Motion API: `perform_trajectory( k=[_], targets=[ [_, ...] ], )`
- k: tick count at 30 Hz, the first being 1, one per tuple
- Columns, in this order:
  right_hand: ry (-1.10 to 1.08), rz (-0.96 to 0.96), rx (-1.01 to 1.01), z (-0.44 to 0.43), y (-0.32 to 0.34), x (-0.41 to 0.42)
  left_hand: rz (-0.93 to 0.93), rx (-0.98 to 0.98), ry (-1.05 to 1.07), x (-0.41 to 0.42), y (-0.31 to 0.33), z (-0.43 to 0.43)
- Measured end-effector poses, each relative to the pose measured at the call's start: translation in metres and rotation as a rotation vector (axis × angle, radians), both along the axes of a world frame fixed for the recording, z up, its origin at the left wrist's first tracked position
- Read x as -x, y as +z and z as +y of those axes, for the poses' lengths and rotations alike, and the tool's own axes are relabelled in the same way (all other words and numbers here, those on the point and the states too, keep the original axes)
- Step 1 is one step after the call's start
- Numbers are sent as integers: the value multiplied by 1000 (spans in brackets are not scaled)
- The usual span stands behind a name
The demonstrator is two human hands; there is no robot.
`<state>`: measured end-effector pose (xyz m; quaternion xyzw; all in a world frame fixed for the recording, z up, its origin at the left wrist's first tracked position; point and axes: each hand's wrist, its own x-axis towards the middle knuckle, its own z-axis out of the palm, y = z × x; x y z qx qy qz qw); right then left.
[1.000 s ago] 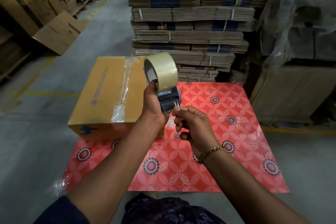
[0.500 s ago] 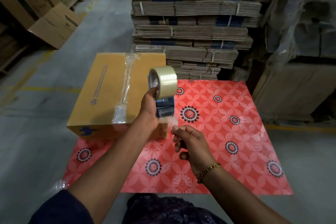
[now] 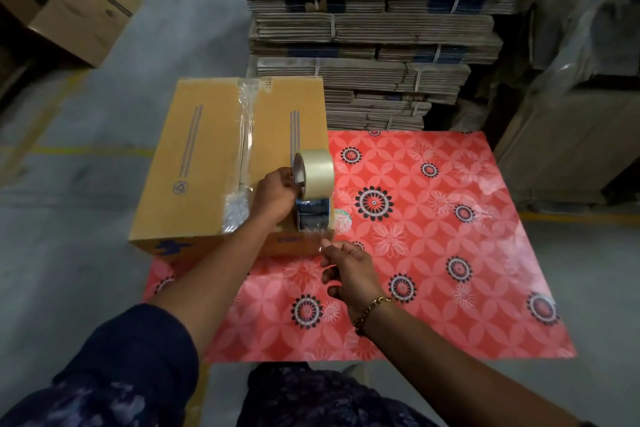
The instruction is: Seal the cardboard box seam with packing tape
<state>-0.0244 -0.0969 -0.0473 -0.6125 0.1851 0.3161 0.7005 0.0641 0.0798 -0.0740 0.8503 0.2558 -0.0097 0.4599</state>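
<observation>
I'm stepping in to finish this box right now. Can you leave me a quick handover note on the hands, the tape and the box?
Left hand: grips the tape dispenser, set at the near right corner of the cardboard box.
Right hand: pinches the free tape end just below the dispenser.
Box sits on the red patterned mat.
Done: the centre seam carries a crinkled clear tape strip.
Left: stick down the free end and run the next strip.

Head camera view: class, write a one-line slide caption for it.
Left hand holds a tape dispenser at the cardboard box corner; right hand pinches the tape end.
</observation>
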Motion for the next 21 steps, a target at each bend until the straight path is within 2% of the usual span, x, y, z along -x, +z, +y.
perform_trajectory(
  k=[3, 4, 6, 7, 10, 12, 16, 21],
  targets=[
    [16, 14, 10, 4, -6, 2, 5, -416, -130, -1, -12, 12],
    [19, 17, 8, 4, -7, 4, 35, -474, -150, -1, -17, 18],
    [20, 30, 4, 4, -10, 4, 50, -472, -144, 1, -22, 28],
    [20, 38, 0, 4, -11, 4, -6, -455, -129, 8, -22, 28],
    [28, 63, -29, 4, -11, 4, -315, -446, -74, 49, -20, 20],
    [40, 68, -38, 4, -12, 4, -423, -471, -156, 86, -21, 9],
    [44, 76, -51, 4, -13, 4, -456, -490, -359, 119, -27, -10],
    [48, 91, -62, 5, -13, 6, -491, -514, -400, 115, -30, -17]
  ],
)
